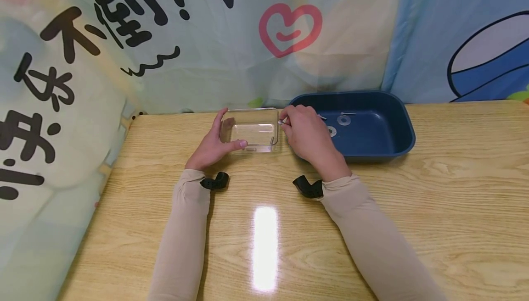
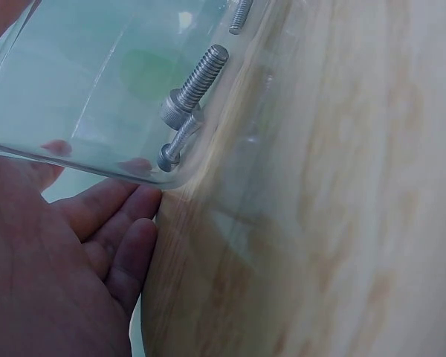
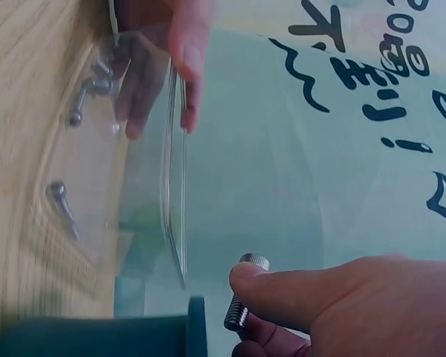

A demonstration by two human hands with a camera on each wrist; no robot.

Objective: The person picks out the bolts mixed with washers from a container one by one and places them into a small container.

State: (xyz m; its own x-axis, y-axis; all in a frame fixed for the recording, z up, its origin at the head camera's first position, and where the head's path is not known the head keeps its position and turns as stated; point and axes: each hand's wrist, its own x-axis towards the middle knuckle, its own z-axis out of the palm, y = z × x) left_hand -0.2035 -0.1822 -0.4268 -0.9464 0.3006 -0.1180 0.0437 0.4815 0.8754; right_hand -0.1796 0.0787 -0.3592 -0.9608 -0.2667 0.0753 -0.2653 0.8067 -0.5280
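A clear plastic box (image 1: 250, 116) sits on the table, and my left hand (image 1: 210, 148) grips its left end, thumb along the front rim and fingers at the far side. Several screws lie in the box; in the left wrist view one is a thick socket head screw (image 2: 202, 78) beside a thinner screw (image 2: 180, 141). Just off the box's right edge, my right hand (image 1: 309, 135) pinches a silver socket head screw (image 3: 254, 260) between thumb and fingers. Its knurled head and threaded end show in the right wrist view.
Behind my right hand stands a dark blue bin (image 1: 396, 122), holding flat washers (image 1: 344, 119) and a screw (image 1: 348, 114). The wooden table (image 1: 231, 246) meets a printed cloth (image 1: 339, 53) at the back and left.
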